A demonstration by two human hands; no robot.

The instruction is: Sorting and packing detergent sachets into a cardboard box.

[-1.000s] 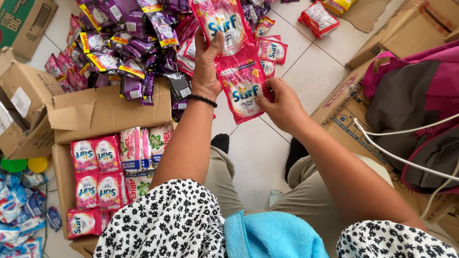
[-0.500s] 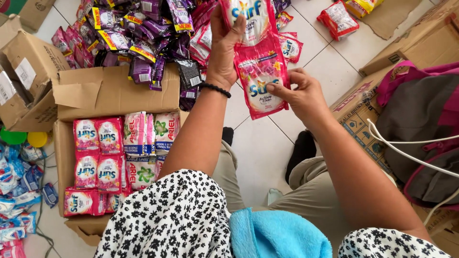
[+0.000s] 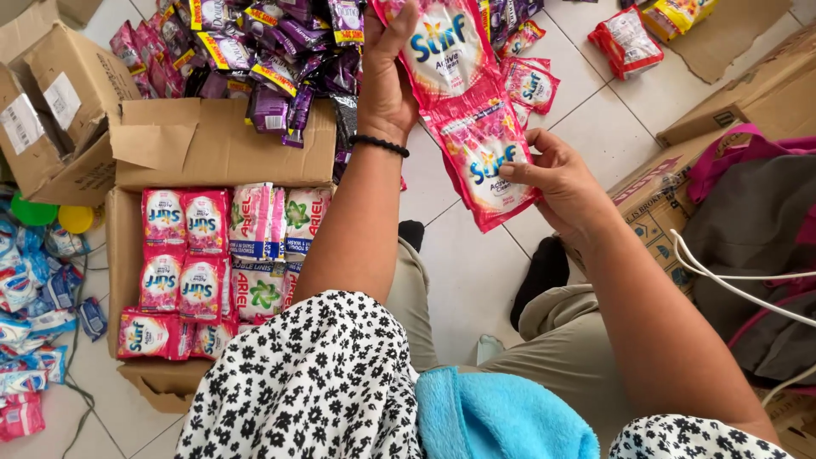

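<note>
Hands raised: left hand point(image 3: 387, 81) and right hand point(image 3: 557, 174) pinch pink sachet strip point(image 3: 472, 110).

left hand point(image 3: 387, 81) raised up high, fingers curled in a grip, right hand point(image 3: 561, 183) lower, pinching with thumb and fingers

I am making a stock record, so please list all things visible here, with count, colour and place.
pink strip: one strip of joined sachets, pink, held up between both hands
open box: one, brown cardboard, on the floor at left, holding rows of pink and white-green sachets
purple pile: many sachets, purple and yellow, on the floor behind the box
blue sachets: several, blue, far left floor
red packs: one or two, red, upper right floor
side boxes: a few, brown, right
bag: one, grey and pink, right
towel: one, blue, on the lap
left hand: grip on the strip's top
right hand: grip on the lowest sachet
</note>
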